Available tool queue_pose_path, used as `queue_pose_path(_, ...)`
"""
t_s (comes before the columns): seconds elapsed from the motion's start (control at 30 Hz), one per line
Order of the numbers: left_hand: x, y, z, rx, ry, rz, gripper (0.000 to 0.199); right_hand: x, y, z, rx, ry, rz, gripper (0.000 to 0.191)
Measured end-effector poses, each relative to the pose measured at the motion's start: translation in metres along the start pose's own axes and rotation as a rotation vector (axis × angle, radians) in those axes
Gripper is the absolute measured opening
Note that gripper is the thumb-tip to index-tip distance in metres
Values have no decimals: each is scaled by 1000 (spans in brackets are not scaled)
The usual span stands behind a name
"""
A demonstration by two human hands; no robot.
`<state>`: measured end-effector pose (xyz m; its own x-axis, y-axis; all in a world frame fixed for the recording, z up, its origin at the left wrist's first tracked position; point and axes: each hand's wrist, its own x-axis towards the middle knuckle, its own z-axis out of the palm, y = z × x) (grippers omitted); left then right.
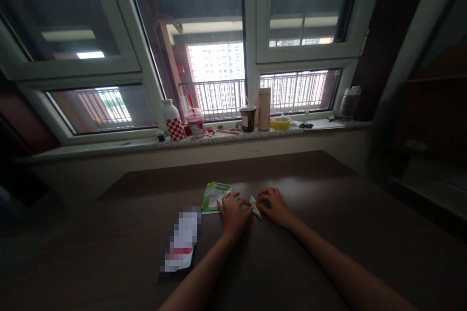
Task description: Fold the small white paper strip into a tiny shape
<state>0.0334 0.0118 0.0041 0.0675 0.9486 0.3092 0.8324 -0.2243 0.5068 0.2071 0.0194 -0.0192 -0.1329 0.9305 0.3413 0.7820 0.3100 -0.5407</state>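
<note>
Both forearms reach forward over the dark brown table [314, 262] and angle in toward each other. The left hand [235, 210] is palm-down, thumb and forefinger closed on the left edge of a small folded paper [255, 205], its other fingers loosely bent beside a green-and-white printed paper stack [213, 198]. The right hand [273, 205] curls inward, fingertips pinched on the paper's right edge. The paper, between the hands just above or on the tabletop, is narrow, pale green with a touch of yellow; its folds seem pointed, though too small to read surely. Its long axis slants from far left to near right, the near tip toward the person.
</note>
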Motion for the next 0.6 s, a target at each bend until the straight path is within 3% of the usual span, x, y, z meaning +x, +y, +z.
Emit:
queue_pose_path(0.27,-4,-2,2,72,-28,54,19,-7,-3,-6,-5,-25,-59,13)
queue_pose_path(0.6,-6,-3,-2,105,-115,63,33,-5,2,-15,13,-158,-50,21)
